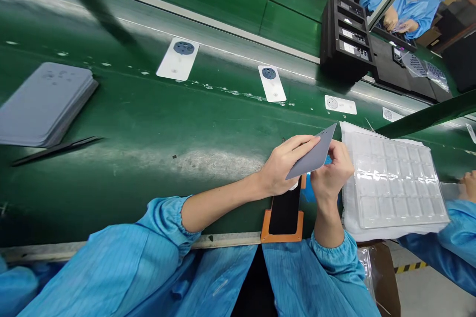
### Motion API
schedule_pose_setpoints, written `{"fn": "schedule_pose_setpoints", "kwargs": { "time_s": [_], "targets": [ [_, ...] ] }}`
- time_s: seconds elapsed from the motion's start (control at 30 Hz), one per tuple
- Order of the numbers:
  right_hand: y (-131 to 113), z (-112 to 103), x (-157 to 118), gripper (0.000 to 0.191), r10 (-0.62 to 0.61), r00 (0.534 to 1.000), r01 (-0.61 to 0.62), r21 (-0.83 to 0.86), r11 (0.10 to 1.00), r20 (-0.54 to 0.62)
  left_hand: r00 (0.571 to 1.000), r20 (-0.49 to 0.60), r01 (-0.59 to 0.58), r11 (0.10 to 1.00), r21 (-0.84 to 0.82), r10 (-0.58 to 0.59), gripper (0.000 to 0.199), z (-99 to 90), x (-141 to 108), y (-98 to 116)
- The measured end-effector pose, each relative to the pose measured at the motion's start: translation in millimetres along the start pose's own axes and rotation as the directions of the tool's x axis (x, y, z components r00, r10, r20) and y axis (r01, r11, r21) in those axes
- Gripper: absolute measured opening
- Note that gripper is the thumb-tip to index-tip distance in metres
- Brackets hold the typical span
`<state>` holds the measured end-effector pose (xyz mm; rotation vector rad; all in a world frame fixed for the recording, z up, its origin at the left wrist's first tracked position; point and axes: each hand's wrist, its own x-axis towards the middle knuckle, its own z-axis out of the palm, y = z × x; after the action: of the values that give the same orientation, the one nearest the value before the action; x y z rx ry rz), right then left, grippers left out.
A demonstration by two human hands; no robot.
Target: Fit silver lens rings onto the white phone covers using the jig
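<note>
My left hand [280,166] grips a thin grey panel [312,156] that looks like a phone back cover, tilted above the bench. Closed at that panel's right edge is my right hand [334,166], its fingertips partly hidden. Below them, an orange-cornered fixture [266,230] holds a black phone-shaped plate [284,213] at the bench's front edge. Something white, partly covered by my left hand, shows at the plate's top. A bright blue piece [308,193] lies between my wrists; I cannot make out what it is.
A stack of grey panels [44,104] and black tweezers [57,151] lie left on the green bench [148,124]. White phone-shaped cards [178,59] line the belt. Clear compartment trays [401,183] are at right, under a green bar [427,116]. Other people sit opposite and at right.
</note>
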<state>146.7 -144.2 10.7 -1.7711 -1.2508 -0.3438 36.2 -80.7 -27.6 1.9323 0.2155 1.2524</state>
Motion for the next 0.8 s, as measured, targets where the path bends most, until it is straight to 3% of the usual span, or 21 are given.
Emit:
{"fn": "schedule_pose_setpoints", "kwargs": {
  "time_s": [0.07, 0.1, 0.13, 0.2, 0.23, 0.27, 0.3, 0.4, 0.47, 0.57, 0.63, 0.73, 0.8],
  "targets": [
    [5.0, 1.5, 4.0, 0.014, 0.032, 0.999, -0.032, 0.012, 0.999, 0.027, 0.992, -0.013, 0.122, 0.991, -0.053, -0.123, 0.037, 1.1, 2.6, 1.8],
    [10.4, 0.8, 6.5, 0.014, 0.067, 0.997, -0.068, 0.016, 0.998, 0.045, 0.970, -0.029, 0.238, 0.967, -0.093, -0.242, 0.033, 0.2, 5.1, 2.1],
    [18.0, -1.3, 8.8, 0.013, 0.125, 0.990, -0.126, 0.011, 0.992, 0.063, 0.923, -0.056, 0.370, 0.916, -0.156, -0.382, 0.032, -1.9, 8.4, 1.6],
    [38.2, -10.4, 10.8, 0.012, 0.299, 0.948, -0.295, -0.056, 0.954, 0.105, 0.767, -0.093, 0.571, 0.742, -0.351, -0.635, 0.034, -10.3, 16.9, -2.2],
    [49.7, -16.8, 9.4, 0.012, 0.395, 0.909, -0.382, -0.116, 0.917, 0.132, 0.695, -0.096, 0.604, 0.651, -0.460, -0.712, 0.037, -16.2, 21.8, -5.2],
    [61.0, -23.6, 5.7, 0.012, 0.481, 0.861, -0.453, -0.182, 0.873, 0.167, 0.650, -0.085, 0.602, 0.580, -0.550, -0.755, 0.042, -22.9, 26.6, -8.6],
    [71.4, -30.1, -0.2, 0.013, 0.548, 0.808, -0.497, -0.247, 0.832, 0.218, 0.631, -0.070, 0.587, 0.534, -0.608, -0.773, 0.047, -29.9, 31.0, -11.9],
    [93.2, -43.5, -27.6, 0.014, 0.607, 0.677, -0.456, -0.410, 0.790, 0.416, 0.658, -0.045, 0.577, 0.542, -0.611, -0.751, 0.052, -48.9, 39.0, -16.4],
    [99.0, -48.2, -45.9, 0.017, 0.576, 0.658, -0.350, -0.481, 0.804, 0.485, 0.711, -0.050, 0.591, 0.635, -0.496, -0.701, 0.047, -58.8, 38.6, -11.9],
    [98.2, -58.6, -58.8, 0.022, 0.492, 0.751, -0.248, -0.502, 0.828, 0.440, 0.831, 0.031, 0.556, 0.826, -0.096, -0.556, 0.031, -70.1, 28.8, 6.0],
    [92.2, -69.2, -58.1, 0.024, 0.407, 0.829, -0.225, -0.438, 0.871, 0.385, 0.896, 0.223, 0.354, 0.921, 0.161, -0.383, 0.026, -73.3, 15.2, 21.0],
    [75.6, -81.8, -54.9, 0.016, 0.196, 0.902, -0.109, -0.236, 0.966, 0.385, 0.863, 0.483, -0.037, 0.934, 0.356, -0.150, 0.035, -64.6, -15.5, 39.0],
    [64.0, -82.3, -57.8, 0.017, -0.026, 0.880, 0.069, -0.074, 0.995, 0.474, 0.832, 0.540, -0.201, 0.838, 0.506, -0.126, 0.037, -50.6, -38.0, 44.6]
  ]
}}
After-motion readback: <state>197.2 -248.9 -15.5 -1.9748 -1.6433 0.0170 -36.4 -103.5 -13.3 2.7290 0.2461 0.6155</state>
